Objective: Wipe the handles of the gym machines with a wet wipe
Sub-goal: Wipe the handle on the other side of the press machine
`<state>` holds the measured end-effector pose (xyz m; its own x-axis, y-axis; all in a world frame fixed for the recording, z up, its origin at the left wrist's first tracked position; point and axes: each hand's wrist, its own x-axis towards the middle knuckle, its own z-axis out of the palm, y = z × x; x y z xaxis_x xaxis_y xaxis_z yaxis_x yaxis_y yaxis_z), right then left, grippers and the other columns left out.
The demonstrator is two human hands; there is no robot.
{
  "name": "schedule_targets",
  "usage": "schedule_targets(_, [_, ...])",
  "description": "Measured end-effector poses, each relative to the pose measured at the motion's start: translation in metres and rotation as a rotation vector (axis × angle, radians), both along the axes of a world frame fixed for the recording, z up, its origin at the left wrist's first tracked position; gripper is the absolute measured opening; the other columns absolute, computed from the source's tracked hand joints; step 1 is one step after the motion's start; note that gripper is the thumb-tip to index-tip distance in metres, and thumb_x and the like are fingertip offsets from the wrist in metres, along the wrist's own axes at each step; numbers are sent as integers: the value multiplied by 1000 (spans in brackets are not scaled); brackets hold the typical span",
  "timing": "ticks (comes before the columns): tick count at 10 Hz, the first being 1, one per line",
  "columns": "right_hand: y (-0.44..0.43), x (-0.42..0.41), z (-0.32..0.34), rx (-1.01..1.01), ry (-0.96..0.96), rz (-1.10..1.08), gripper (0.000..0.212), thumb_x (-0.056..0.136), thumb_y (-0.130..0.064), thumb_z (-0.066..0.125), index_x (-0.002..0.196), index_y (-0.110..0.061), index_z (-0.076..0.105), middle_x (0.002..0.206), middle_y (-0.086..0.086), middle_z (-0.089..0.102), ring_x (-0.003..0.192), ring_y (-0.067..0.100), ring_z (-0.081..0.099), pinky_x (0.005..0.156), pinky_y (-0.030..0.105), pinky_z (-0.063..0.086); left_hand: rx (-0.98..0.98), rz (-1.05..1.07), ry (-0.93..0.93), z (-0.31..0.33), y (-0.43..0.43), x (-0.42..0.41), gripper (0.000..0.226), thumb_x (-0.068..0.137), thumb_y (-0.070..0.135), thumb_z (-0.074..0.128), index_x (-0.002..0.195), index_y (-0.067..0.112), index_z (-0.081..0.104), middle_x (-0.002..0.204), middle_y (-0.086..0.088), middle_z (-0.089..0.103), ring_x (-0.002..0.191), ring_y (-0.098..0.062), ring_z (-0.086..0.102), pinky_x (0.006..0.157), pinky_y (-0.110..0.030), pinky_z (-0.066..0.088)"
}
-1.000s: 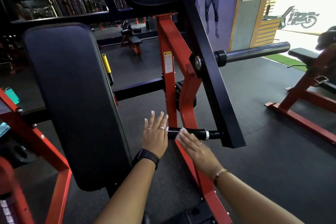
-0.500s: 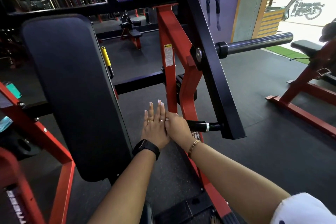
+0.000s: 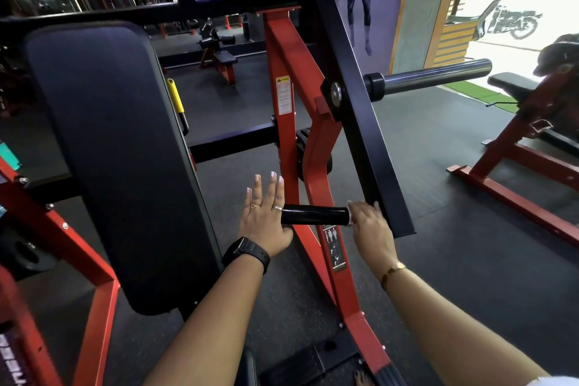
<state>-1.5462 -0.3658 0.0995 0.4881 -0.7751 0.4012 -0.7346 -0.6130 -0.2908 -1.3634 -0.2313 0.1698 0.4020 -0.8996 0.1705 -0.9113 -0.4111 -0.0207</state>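
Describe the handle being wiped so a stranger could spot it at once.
Right of the big black back pad stands a red upright crossed by a slanting black lever arm. At that arm's lower end a short handle sticks out leftward, between the left hand and right hand. It's glossy black and low, unlike the long silver weight peg higher up.

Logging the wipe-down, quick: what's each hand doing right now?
Left hand: open, fingers straight, against the free end of the glossy black cylindrical handle.
Right hand: fingers curled over that handle's inner end; wipe hidden.
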Motion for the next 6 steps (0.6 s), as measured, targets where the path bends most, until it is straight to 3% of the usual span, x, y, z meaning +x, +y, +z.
schedule_targets(1, [35, -10, -23, -17, -63, -11, 80, 75, 22, 56, 146, -3, 29, 149, 17, 36, 141, 26, 27, 120, 29, 0, 22, 3, -3, 0, 1, 0, 100, 84, 37, 47, 139, 19, -34, 153, 0, -33, 131, -25, -42, 114, -43, -19])
schedule_targets(2, [65, -8, -21, 189, -27, -48, 75, 86, 17, 44, 149, -11, 13, 156, 9, 22, 145, 20, 16, 117, 19, -4, 22, -4, -4, 1, 1, 0, 98, 85, 36, 46, 140, 19, -33, 154, 0, -32, 131, -25, -42, 114, -44, -19])
schedule_targets(3, [92, 8, -2, 575, -267, -130, 50, 99, -4, 39, 148, -13, 29, 148, 5, 39, 132, 24, 42, 108, 15, 28, -6, -32, 34, 3, 2, 0, 87, 90, 33, 40, 144, 17, -27, 156, 1, -26, 134, -25, -37, 115, -43, -16])
schedule_targets(4, [90, 29, 11, 610, -79, -82, 47, 101, -9, 34, 148, -4, 25, 146, 9, 40, 132, 24, 40, 107, 18, 32, -32, -55, 108, 6, 2, 3, 78, 93, 26, 34, 147, 16, -21, 158, 1, -20, 134, -22, -34, 116, -42, -14])
schedule_targets(5, [77, 57, 38, 670, -245, -437, 72, 77, -23, -35, 147, -11, -19, 125, -26, 56, 84, -26, 41, 84, -10, 26, -56, -82, 274, 10, 2, 7, 68, 98, 19, 25, 146, 18, -22, 159, 2, -15, 134, -14, -32, 117, -40, -11])
schedule_targets(6, [83, 75, 57, 1032, -468, -466, 95, 60, -36, -40, 149, -20, -9, 137, -11, 49, 88, -17, 49, 94, 1, 34, -93, -58, 504, 10, -1, 8, 60, 102, 25, 21, 146, 25, -21, 158, 4, -19, 138, -11, -26, 117, -41, -6])
